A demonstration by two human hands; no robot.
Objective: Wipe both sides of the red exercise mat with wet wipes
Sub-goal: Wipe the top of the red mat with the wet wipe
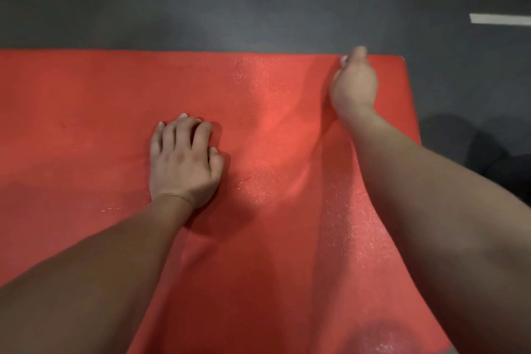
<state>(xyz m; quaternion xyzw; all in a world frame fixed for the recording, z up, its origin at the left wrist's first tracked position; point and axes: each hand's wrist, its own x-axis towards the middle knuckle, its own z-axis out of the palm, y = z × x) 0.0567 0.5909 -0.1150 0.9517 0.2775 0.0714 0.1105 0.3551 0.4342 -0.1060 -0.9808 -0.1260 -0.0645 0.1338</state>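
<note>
The red exercise mat (100, 112) lies flat on a grey floor and fills most of the view, with wet glistening patches across its middle and right part. My left hand (184, 161) rests on the mat near the centre, fingers bent, fingertips pressing down, holding nothing. My right hand (355, 85) reaches to the mat's far edge near its far right corner, its fingers curled under. A small white bit of the wet wipe (343, 61) shows at its fingertips; the rest of the wipe is hidden under the hand.
Grey floor (230, 3) runs beyond the mat's far edge and along its right side. A white strip (500, 19) marks the floor at the upper right. A dark shape (494, 158) sits on the floor right of the mat.
</note>
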